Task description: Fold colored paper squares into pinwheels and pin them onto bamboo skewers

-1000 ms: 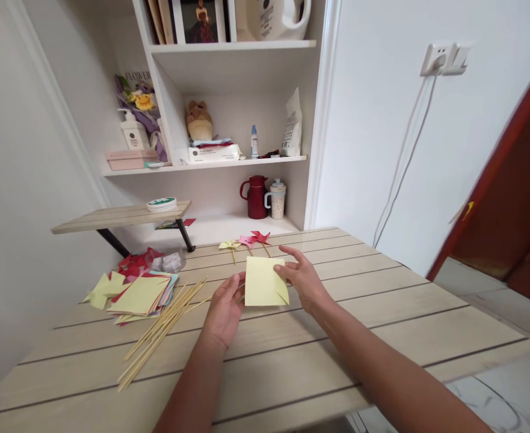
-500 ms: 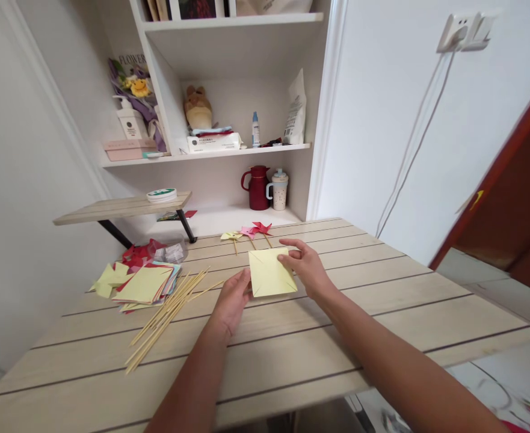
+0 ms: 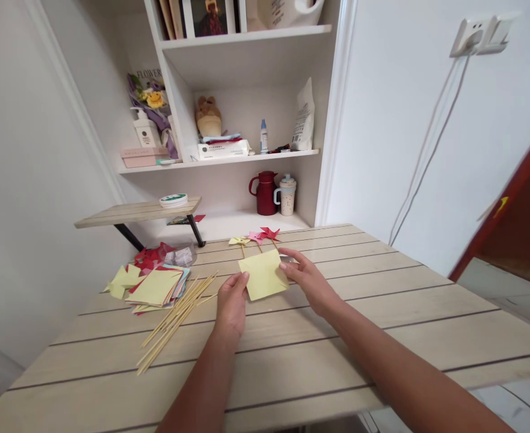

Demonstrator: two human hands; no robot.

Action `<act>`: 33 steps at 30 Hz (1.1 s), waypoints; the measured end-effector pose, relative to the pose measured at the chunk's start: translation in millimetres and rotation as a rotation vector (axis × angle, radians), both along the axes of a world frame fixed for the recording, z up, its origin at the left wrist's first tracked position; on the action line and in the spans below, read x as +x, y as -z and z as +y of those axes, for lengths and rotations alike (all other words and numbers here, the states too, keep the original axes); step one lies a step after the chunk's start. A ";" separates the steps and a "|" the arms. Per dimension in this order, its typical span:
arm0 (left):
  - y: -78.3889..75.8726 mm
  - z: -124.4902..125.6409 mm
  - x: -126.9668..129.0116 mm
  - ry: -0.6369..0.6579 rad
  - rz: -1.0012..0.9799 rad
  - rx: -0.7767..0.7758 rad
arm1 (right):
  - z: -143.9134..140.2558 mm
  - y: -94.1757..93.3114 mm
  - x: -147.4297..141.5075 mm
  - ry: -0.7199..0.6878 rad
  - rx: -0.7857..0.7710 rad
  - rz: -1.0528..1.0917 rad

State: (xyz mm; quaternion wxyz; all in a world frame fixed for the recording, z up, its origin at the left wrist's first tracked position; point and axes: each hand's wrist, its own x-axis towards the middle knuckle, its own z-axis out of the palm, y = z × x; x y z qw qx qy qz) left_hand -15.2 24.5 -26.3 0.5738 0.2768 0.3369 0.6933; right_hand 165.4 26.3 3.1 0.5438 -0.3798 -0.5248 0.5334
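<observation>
Two hands (image 3: pixel 269 294), one yellow sheet (image 3: pixel 263 275), three pinwheels (image 3: pixel 255 237)

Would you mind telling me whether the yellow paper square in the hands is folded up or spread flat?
Spread flat: the yellow paper square shows one open face, pinched at its edges by the left hand and right hand.

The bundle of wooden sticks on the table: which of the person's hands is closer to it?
Left. The left hand sits just right of the wooden sticks, pinching the yellow paper. The right hand holds the paper's far side, farther off.
</observation>
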 end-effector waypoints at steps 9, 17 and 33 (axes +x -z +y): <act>-0.7 -2.8 -1.5 0.151 -0.099 0.059 | -0.1 10.6 -16.5 -0.001 -0.088 0.137; -5.4 -14.7 2.2 0.319 0.078 0.081 | 10.6 0.6 7.5 0.132 0.019 0.086; -1.3 -16.5 4.5 0.347 0.142 -0.115 | 5.3 3.3 1.3 0.097 0.216 -0.248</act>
